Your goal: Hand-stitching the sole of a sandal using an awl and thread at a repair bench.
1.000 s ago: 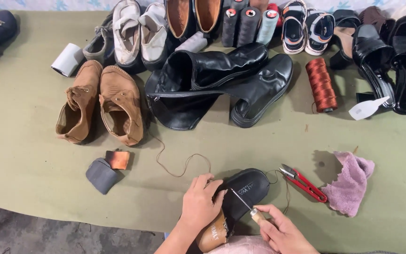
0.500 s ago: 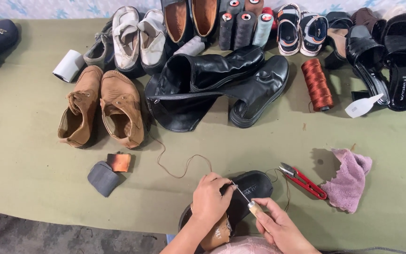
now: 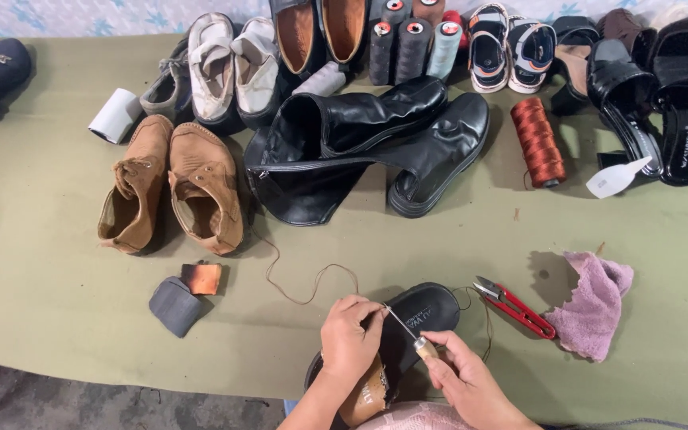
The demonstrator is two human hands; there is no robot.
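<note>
A black shoe (image 3: 424, 312) lies on its side at the table's near edge, its sole facing up. My left hand (image 3: 349, 338) grips its near part and pinches a thin brown thread (image 3: 308, 291) that trails off to the left over the cloth. My right hand (image 3: 463, 378) holds a sewing awl (image 3: 412, 338) with a wooden handle. The awl's metal needle points up and left, its tip at the fingers of my left hand beside the sole's edge.
Red thread snips (image 3: 515, 305) and a pink rag (image 3: 595, 306) lie right of the shoe. A grey and an orange patch (image 3: 186, 291) lie to the left. Farther back stand tan shoes (image 3: 173, 187), black boots (image 3: 368, 147), a rust-red thread spool (image 3: 537, 142), thread cones and sandals.
My two hands have drawn closer together over the shoe. The awl's tip has moved left to the fingers of my left hand. The thread's loop lies a little differently.
</note>
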